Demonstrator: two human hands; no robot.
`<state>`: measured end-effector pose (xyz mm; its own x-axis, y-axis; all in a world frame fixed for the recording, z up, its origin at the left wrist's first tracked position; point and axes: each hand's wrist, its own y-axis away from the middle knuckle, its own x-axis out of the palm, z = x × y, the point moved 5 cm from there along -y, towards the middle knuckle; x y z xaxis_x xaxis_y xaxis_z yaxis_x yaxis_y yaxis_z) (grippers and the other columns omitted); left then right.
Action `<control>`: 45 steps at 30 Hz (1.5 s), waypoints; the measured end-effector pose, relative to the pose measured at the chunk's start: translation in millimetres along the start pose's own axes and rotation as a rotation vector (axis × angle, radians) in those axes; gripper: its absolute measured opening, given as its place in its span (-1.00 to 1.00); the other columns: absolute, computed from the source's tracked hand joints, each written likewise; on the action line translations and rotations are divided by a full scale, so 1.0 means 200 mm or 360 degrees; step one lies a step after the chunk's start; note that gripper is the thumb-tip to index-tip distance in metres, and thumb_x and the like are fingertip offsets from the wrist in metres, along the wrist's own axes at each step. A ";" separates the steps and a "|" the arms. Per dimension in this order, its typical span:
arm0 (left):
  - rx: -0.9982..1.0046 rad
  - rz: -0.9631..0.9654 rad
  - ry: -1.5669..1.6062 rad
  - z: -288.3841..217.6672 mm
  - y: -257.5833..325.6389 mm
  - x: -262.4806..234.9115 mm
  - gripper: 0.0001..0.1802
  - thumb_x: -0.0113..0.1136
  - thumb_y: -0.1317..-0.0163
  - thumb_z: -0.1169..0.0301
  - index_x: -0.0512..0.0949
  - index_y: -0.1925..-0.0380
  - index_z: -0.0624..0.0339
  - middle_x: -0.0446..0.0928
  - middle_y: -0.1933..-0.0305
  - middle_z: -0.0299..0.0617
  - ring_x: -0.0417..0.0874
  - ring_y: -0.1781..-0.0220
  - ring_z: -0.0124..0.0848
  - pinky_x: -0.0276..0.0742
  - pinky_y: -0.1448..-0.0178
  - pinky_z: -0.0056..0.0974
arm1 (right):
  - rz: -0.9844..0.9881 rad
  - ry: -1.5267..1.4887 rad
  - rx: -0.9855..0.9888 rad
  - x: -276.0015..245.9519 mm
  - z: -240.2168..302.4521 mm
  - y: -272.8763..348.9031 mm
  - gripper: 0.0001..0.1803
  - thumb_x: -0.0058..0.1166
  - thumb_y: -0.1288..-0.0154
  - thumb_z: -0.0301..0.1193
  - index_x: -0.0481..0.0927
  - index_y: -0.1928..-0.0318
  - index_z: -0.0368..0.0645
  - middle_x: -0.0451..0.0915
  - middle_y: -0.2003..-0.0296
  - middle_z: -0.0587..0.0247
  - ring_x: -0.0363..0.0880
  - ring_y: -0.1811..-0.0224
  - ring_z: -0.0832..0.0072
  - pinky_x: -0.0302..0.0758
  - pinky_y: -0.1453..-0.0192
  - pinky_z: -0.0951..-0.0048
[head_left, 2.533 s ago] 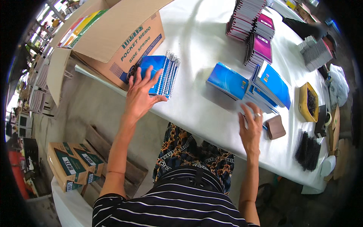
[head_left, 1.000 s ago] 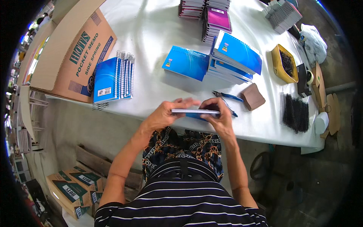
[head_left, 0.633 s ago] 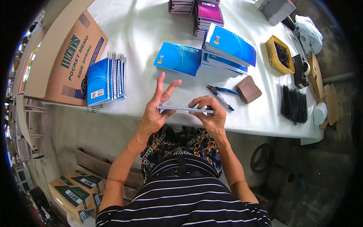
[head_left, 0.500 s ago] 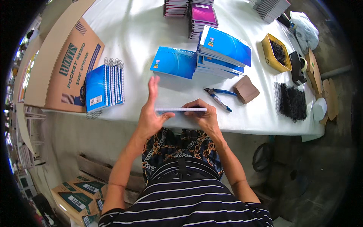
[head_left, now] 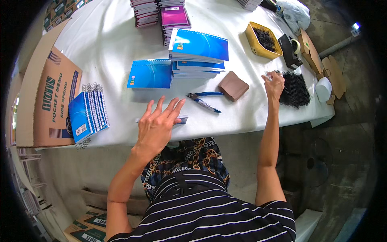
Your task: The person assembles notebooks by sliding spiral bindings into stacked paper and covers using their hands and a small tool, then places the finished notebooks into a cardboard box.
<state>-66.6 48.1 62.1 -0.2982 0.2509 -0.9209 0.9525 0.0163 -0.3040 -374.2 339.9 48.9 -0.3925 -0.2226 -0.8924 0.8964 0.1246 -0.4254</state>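
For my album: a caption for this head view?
Left hand rests on a notebook; right hand picks a spiral from the black coils.

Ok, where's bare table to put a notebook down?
Bare white cloth lies left of the magenta notebook stacks, above the single blue notebook, over to the cardboard box. Crowded around the pliers, brown block and black coils.

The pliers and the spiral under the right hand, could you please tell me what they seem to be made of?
Pliers: likely steel jaws, dull grey, with blue plastic or rubber grips. Spiral at the right hand: apparently thin wire, pale and shiny, though plastic cannot be ruled out.
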 end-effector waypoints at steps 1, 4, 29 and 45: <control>0.0002 0.0037 -0.0043 0.00 0.00 0.00 -0.40 0.19 -0.28 0.30 0.38 -0.34 -0.06 0.50 -0.29 -0.23 0.46 -0.33 -0.01 0.36 -0.34 0.18 | 0.0084 0.0152 0.0063 0.05 -0.05 -0.02 -0.60 0.33 -0.13 -0.27 0.63 0.08 -0.25 0.58 0.03 0.06 0.51 -0.09 0.14 0.47 -0.11 0.10; -0.0008 0.0112 -0.0137 -0.01 0.00 0.00 -0.33 0.24 -0.23 0.34 0.33 -0.38 -0.10 0.44 -0.36 -0.25 0.42 -0.38 -0.02 0.35 -0.35 0.18 | 0.0129 0.0335 0.0015 0.19 -0.19 -0.07 -0.58 0.29 -0.17 -0.22 0.57 0.07 -0.24 0.55 0.02 0.02 0.49 -0.10 0.05 0.47 -0.11 0.04; -0.0034 -0.0003 -0.0128 0.00 0.00 0.00 -0.36 0.23 -0.24 0.18 0.39 -0.35 -0.07 0.49 -0.30 -0.25 0.34 -0.42 0.07 0.27 -0.38 0.25 | 0.1322 -0.1757 -0.1005 -0.28 0.98 0.70 -0.85 0.30 -0.16 -0.57 0.69 0.22 -0.26 0.62 0.34 0.25 0.57 0.36 0.55 0.48 0.31 0.46; 0.0007 0.0103 0.0048 -0.01 -0.03 -0.02 -0.34 0.28 -0.21 0.19 0.39 -0.34 -0.07 0.60 -0.16 -0.17 0.64 -0.12 -0.10 0.59 -0.14 -0.10 | 0.0772 -0.1004 -0.1505 -0.37 1.04 0.78 -0.74 0.16 -0.29 -0.41 0.42 0.09 -0.21 0.52 0.25 0.06 0.57 0.23 0.08 0.51 0.16 0.11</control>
<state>-71.8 48.9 68.2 -0.2339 0.2803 -0.9310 0.9695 -0.0051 -0.2451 -162.5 175.5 79.0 0.3418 -0.3529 -0.8710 0.3175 0.9157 -0.2464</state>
